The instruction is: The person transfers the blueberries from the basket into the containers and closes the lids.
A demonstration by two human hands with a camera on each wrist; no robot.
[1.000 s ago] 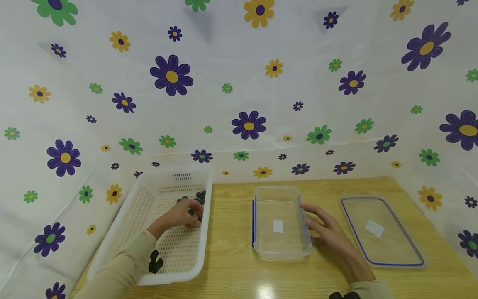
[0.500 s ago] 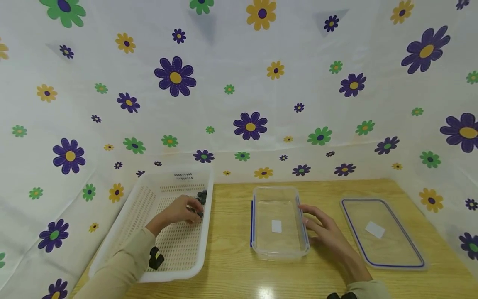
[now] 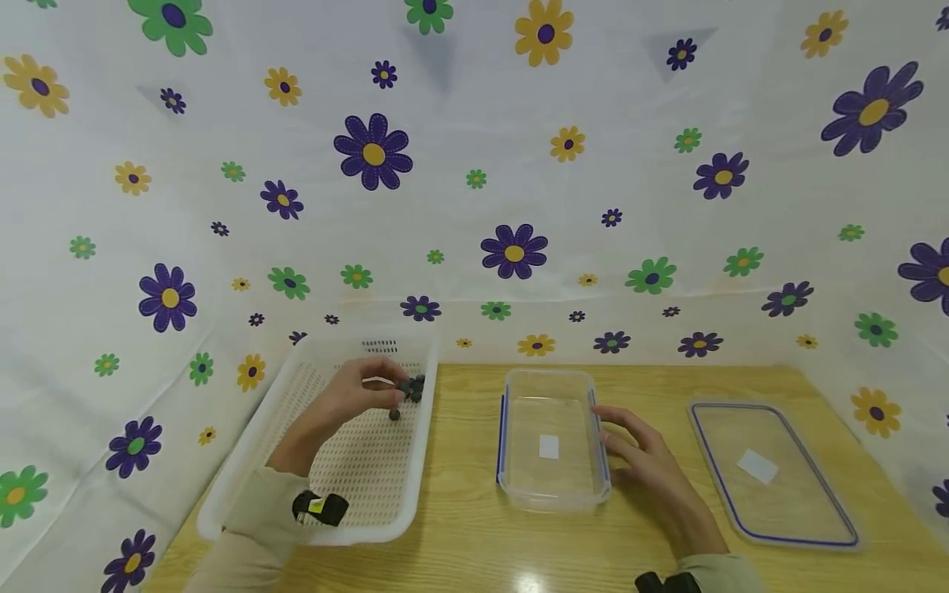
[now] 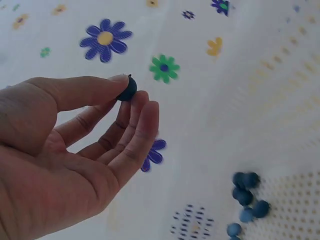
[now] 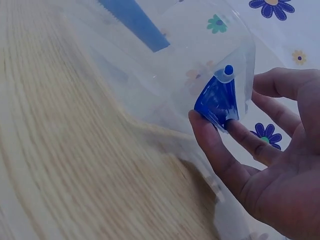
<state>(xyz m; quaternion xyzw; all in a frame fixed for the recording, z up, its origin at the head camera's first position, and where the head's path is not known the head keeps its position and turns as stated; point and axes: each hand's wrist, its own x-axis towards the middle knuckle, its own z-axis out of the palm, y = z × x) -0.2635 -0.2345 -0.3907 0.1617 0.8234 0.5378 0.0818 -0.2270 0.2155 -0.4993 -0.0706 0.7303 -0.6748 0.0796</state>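
Note:
My left hand is over the white perforated basket and pinches one blueberry between thumb and fingertips. Below it, several loose blueberries lie on the basket floor by the right wall. In the middle of the table stands a clear lidless storage box with a white label. Against its right side rests my right hand, the fingers fairly straight. From the right wrist view, fingertips touch the blue latch of the box.
A clear lid with a blue seal and a white label lies flat at the right of the wooden table. A white flowered cloth hangs behind and along the sides.
My left hand has risen off the basket floor and now carries a blueberry. The right hand stays at the box. The head view has turned slightly left.

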